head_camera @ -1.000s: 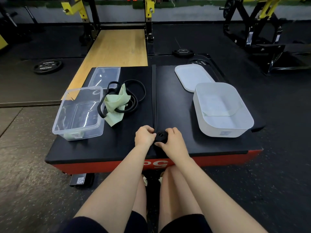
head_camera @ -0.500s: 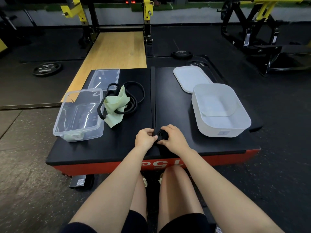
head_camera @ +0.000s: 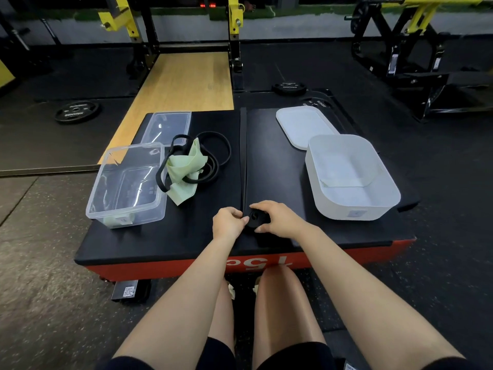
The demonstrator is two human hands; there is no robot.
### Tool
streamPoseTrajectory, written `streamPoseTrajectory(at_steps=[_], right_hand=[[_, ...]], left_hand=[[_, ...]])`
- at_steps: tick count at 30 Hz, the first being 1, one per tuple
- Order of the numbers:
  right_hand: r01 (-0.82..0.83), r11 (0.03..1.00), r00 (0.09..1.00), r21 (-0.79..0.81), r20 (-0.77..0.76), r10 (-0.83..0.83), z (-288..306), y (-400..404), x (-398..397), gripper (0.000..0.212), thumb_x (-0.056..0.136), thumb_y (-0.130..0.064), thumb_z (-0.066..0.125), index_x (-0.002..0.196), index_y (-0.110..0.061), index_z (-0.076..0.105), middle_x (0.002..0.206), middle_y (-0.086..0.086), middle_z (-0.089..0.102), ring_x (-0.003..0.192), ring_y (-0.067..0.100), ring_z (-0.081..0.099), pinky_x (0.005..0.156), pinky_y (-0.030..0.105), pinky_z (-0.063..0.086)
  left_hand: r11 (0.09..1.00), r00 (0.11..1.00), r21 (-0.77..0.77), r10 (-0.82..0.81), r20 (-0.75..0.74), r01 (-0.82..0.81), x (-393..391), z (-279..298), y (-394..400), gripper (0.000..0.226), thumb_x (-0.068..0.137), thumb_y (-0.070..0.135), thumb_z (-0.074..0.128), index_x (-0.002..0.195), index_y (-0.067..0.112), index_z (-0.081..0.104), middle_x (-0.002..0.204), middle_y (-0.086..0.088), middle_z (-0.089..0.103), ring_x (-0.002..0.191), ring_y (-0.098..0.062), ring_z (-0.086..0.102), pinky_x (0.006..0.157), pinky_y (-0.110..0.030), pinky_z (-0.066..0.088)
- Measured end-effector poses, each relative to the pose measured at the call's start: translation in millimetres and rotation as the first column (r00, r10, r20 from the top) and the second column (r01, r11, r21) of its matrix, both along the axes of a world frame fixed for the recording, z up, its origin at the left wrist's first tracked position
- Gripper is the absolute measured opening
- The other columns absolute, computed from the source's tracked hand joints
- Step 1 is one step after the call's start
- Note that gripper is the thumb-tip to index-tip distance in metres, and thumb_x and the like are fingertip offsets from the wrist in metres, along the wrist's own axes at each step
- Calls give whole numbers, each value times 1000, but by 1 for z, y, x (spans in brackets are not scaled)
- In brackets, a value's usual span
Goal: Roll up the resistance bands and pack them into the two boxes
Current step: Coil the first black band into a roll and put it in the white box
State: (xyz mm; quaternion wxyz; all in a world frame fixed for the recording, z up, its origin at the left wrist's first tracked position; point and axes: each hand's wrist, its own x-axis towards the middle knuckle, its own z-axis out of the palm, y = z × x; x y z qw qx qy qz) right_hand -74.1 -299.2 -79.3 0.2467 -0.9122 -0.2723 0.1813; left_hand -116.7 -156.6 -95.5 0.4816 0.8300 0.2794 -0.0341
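A long black resistance band point(head_camera: 243, 156) lies stretched straight down the middle of the black platform point(head_camera: 192, 236). Its near end is wound into a small roll point(head_camera: 253, 218). My left hand point(head_camera: 226, 222) pinches the band at the roll's left side; my right hand point(head_camera: 277, 217) cups the roll from the right. A pile of black bands point(head_camera: 213, 166) with a light green band point(head_camera: 185, 169) draped over it lies at the left. Next to it stands a clear box point(head_camera: 125, 188). A white box point(head_camera: 349, 177) stands at the right.
A clear lid point(head_camera: 168, 125) lies behind the clear box and a white lid point(head_camera: 301, 126) behind the white box. The platform has a red front edge point(head_camera: 165, 268). Weight plates point(head_camera: 77, 110) and yellow racks point(head_camera: 234, 22) stand on the gym floor beyond. My knees are below the platform.
The roll has been turned a little further along the band, moving slightly away from me with both hands. The boxes and the pile of bands have not moved.
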Motion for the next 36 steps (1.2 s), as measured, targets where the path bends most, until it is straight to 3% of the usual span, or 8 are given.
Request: streamPoseTrajectory(at_steps=[4,7,11,15,22,25,33,36], right_hand=[[194,978,980,77,25,-196,-14,5,-19,88,73,-36,78,145,-15,31,145,2,38,135,19,33,110,31,31],[352,926,922,136,120,-368,-23,17,-32,74,74,-43,76,132,-12,42,128,2,44,121,19,41,100,32,40],[375,916,893,142,207,-398,-26,25,-35,63,84,-40,66,134,-10,42,130,5,46,122,20,39,99,30,36],[323,940,919,111,200,-340,-25,23,-28,66,85,-39,66,139,-9,41,132,4,47,124,21,38,100,29,35],[149,989,981,9,126,-149,-13,12,-8,69,81,-33,72,140,-10,44,132,5,50,124,25,41,102,29,32],[40,998,994,-55,99,-34,-4,8,0,69,80,-28,74,139,-12,44,134,5,50,126,24,41,105,30,31],[-142,977,990,-160,1,144,16,6,18,66,78,-18,75,138,-17,47,140,1,49,125,20,45,97,21,30],[-157,970,988,-184,-25,155,17,7,22,69,78,-19,75,140,-18,44,141,1,49,124,21,47,94,20,31]], left_hand=[[1000,1000,31,-2,-27,2,2,3,-2,22,84,18,68,104,11,65,106,-7,68,103,-21,63,88,-28,47],[998,1000,53,-16,-12,16,1,6,-5,24,87,15,65,110,8,62,110,-7,65,105,-20,60,82,-23,43],[1000,999,-26,-4,45,5,2,5,-7,40,85,5,64,123,7,53,123,-8,59,110,-19,57,89,-22,42],[992,999,-119,-33,44,38,5,5,-5,57,83,-1,64,136,11,46,133,-6,55,116,-20,54,103,-31,42],[990,997,-118,-68,30,72,5,4,-2,50,83,6,67,130,11,54,128,-6,58,121,-19,51,103,-26,39],[991,998,-128,-36,56,43,4,3,2,37,86,13,66,122,8,60,118,-7,64,113,-20,58,101,-29,43],[998,999,-59,-31,26,33,5,7,7,17,84,17,69,97,7,65,79,-2,65,71,-10,61,67,-18,45],[998,1000,-62,-26,2,26,7,5,7,18,83,16,70,96,6,64,71,2,62,72,-12,62,66,-21,49]])
